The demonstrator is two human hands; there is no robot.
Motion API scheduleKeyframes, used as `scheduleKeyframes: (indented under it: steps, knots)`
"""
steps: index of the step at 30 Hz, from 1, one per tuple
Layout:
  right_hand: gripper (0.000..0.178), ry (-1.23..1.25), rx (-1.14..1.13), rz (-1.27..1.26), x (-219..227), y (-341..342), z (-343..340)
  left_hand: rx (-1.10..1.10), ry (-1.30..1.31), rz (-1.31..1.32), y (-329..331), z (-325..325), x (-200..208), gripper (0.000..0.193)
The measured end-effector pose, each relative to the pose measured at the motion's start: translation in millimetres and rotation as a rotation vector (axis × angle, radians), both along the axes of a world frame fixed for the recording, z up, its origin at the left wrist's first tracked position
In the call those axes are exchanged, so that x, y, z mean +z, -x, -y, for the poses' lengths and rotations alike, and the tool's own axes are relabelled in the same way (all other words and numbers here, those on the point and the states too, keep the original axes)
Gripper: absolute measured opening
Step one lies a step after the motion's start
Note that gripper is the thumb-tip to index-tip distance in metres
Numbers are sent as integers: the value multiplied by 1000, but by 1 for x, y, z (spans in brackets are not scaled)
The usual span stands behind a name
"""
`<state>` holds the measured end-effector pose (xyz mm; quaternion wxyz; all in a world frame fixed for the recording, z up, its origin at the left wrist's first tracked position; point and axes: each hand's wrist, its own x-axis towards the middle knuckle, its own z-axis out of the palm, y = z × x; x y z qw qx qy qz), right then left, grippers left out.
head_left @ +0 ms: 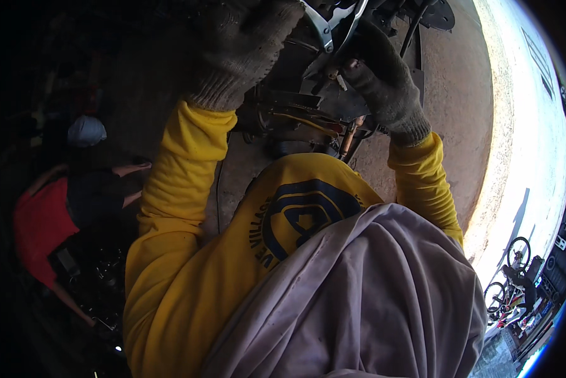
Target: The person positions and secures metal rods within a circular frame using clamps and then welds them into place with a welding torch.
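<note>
Both of my hands wear dark grey knit gloves and are raised over a dark machine (295,101) with metal parts. My left hand (248,47) is at the upper left, its fingers curled and partly cut off by the picture's top edge. Silver pliers (326,33) spread upward from their pivot, one handle meeting my left glove. Just right of the pliers, my right hand (387,88) is closed, with a bare fingertip showing. It pinches a small dark piece with a pale tip (341,82), close below the pliers; the exact kind is unclear.
A copper-coloured rod (351,135) and several cables belong to the machine before my knees. To the left, a person in a red shirt (47,227) bends over dark equipment, near a pale rounded bundle (86,131). Bicycles (513,277) stand in the bright area at right.
</note>
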<state>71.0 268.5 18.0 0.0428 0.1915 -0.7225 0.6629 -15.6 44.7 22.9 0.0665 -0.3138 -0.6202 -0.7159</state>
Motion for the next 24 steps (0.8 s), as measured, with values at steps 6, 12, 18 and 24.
scheduleKeyframes:
  steps: [6, 12, 18, 24]
  knots:
    - [45, -657, -32, -1003, 40, 33, 19, 130, 1, -237, -6, 25, 52, 22]
    - [67, 591, 239, 450, 45, 27, 31, -194, -72, -146, -21, 32, 58, 21]
    - [59, 105, 7, 169, 48, 14, 34, -349, 100, 50, -27, 41, 43, 19]
    - [46, -705, -422, -176, 19, 14, 32, -244, 299, -263, -15, 41, 37, 17]
